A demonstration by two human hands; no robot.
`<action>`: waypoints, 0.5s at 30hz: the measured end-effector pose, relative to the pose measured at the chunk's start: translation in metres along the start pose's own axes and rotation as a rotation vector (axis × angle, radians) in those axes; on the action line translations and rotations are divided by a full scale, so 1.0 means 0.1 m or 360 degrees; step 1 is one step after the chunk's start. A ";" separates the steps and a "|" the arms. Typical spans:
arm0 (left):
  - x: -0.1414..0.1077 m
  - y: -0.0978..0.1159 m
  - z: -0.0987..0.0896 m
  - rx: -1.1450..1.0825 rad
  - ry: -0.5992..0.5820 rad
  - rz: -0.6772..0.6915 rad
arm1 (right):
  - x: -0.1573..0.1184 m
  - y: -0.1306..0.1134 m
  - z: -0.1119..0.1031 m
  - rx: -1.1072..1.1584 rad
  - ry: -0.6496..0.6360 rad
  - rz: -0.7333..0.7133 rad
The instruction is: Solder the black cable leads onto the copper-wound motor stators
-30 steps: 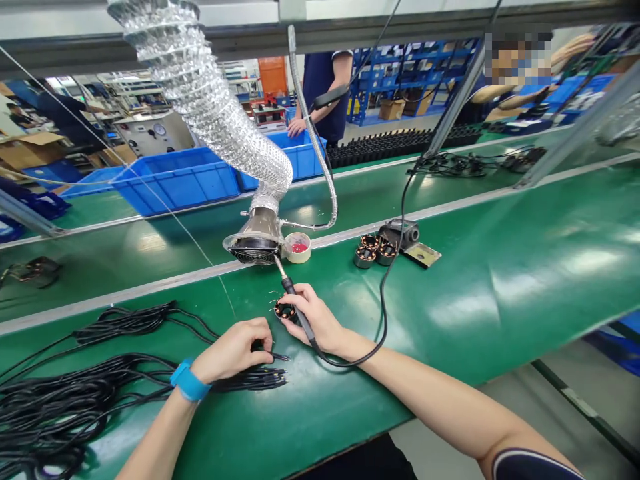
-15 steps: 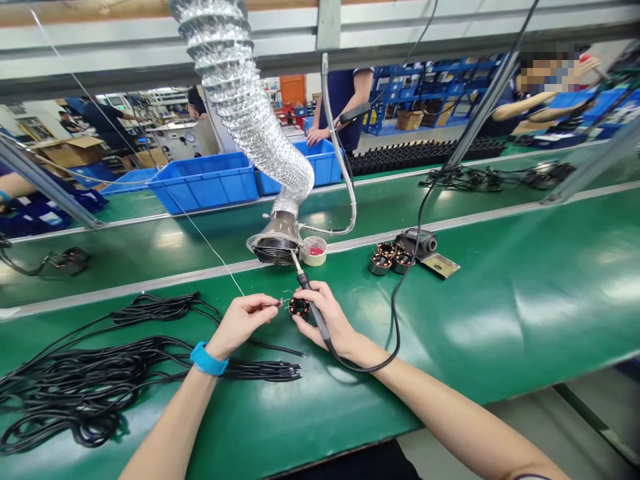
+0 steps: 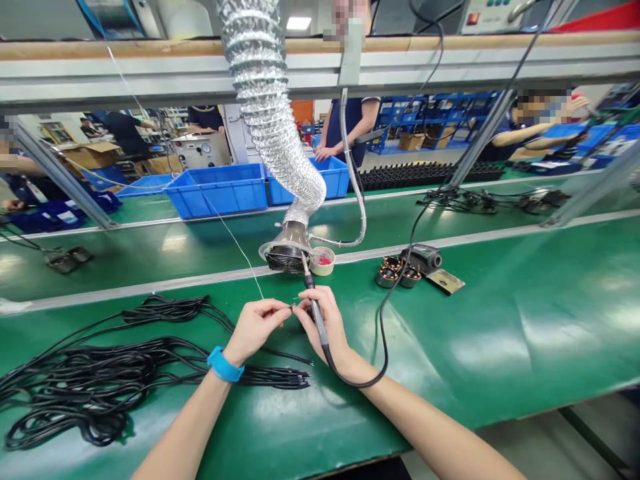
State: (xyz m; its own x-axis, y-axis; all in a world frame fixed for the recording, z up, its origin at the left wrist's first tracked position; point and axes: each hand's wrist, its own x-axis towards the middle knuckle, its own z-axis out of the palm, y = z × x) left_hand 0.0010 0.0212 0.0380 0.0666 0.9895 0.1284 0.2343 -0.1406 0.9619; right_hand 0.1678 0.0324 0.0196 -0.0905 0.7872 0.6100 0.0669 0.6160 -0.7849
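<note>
Head camera, and here's the action over a green anti-static workbench (image 3: 470, 340): both hands close together, fingertips almost meeting above the mat. Left hand (image 3: 257, 327), blue wristband (image 3: 225, 365) on its wrist, pinches a thin black wire end (image 3: 289, 308) between thumb and fingers, the tip pointing right. Right hand (image 3: 327, 323) is curled firmly round a slim black-handled soldering iron (image 3: 316, 317), its metal shaft tilted up and away. Whatever sits beneath those right fingers is hidden, so I can't tell. To the left, a loose heap of long black cables (image 3: 100, 373) sprawls on the mat. Up ahead, a silver foil extraction duct (image 3: 275, 140) ends in a fume nozzle (image 3: 287, 257) beside a roll of tape (image 3: 323, 261), with copper-wound stators (image 3: 393, 272) further right.
</note>
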 end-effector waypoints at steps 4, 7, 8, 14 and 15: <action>0.02 -0.05 0.03 -0.0072 0.0088 -0.0041 | -0.07 0.01 0.01 -0.0033 0.0046 0.0075; 0.03 -0.07 0.05 -0.0104 0.0051 -0.0072 | -0.08 0.01 -0.03 -0.0164 -0.0015 0.0008; 0.02 -0.08 0.06 -0.0089 0.0015 -0.0077 | -0.08 0.01 -0.04 -0.0218 -0.0040 -0.0033; -0.03 -0.09 0.15 0.0049 -0.0308 0.0019 | -0.08 0.04 -0.05 -0.0186 -0.0166 -0.0224; -0.04 -0.09 0.15 0.0047 -0.0335 0.0019 | -0.08 0.04 -0.05 -0.0179 -0.0163 -0.0238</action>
State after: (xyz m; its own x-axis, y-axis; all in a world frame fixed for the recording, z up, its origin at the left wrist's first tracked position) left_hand 0.0137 0.0181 0.0255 0.2700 0.9592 0.0833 0.2603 -0.1560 0.9529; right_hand 0.1734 0.0286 0.0117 -0.2082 0.6830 0.7001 0.1550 0.7298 -0.6659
